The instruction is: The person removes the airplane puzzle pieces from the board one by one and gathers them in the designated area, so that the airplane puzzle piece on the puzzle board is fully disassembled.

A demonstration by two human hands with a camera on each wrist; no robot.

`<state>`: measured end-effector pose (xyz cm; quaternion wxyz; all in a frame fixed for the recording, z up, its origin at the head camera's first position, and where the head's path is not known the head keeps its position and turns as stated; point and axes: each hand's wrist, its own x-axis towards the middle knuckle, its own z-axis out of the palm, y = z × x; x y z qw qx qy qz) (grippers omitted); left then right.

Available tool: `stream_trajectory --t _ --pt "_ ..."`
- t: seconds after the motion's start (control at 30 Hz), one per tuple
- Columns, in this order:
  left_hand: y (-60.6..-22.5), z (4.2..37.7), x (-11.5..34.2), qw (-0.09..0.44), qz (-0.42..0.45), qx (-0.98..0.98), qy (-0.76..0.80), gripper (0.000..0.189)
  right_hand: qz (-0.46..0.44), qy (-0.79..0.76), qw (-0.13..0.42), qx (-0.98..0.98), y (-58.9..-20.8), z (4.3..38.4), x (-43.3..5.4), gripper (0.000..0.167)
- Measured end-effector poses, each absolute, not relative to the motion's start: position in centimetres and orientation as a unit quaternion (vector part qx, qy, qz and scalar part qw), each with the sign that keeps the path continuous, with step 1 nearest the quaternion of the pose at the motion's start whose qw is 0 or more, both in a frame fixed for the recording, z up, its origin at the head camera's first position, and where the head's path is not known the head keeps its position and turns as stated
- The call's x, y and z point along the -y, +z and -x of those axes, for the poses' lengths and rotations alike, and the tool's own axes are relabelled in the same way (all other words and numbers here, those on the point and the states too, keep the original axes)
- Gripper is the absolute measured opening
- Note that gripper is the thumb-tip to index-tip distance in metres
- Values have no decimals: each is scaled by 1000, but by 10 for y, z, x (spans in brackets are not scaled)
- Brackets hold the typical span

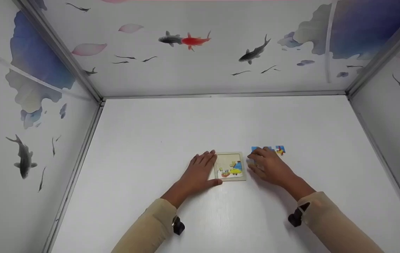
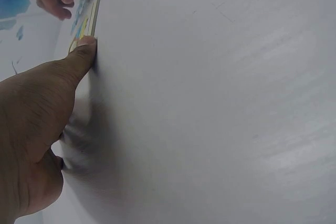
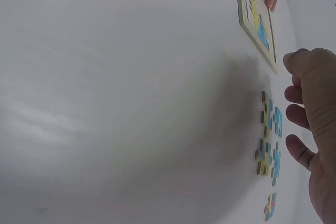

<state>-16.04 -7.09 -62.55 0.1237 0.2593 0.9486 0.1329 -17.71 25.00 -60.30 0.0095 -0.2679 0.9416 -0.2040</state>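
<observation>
A small square wooden jigsaw tray (image 1: 244, 168) lies flat on the white table, with several coloured pieces in its lower right part. My left hand (image 1: 200, 174) rests along its left side, fingers extended, the thumb touching the near edge. The left wrist view shows that thumb (image 2: 84, 45) against the tray's edge. My right hand (image 1: 270, 167) hovers just right of the tray, fingers loosely bent. Beneath and beyond it lie loose jigsaw pieces (image 1: 280, 149), partly hidden by the hand. In the right wrist view, the pieces (image 3: 265, 156) sit apart from the fingertips, and nothing shows between them.
White panels painted with fish and petals (image 1: 196, 40) enclose the table (image 1: 133, 140) at the back and both sides. Metal strips (image 1: 221, 95) run along the table's edges. Small black devices (image 1: 178, 225) are worn at both wrists over beige sleeves.
</observation>
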Motion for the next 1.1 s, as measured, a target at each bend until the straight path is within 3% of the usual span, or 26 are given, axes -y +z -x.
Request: stream_trajectory --t 0.57,1.1 --pt "-625 160 72 120 -264 -947 139 99 302 -199 38 -932 -611 181 -208 32" --pt "-630 162 73 120 -266 -946 139 99 307 -199 42 -930 -615 182 -204 29"
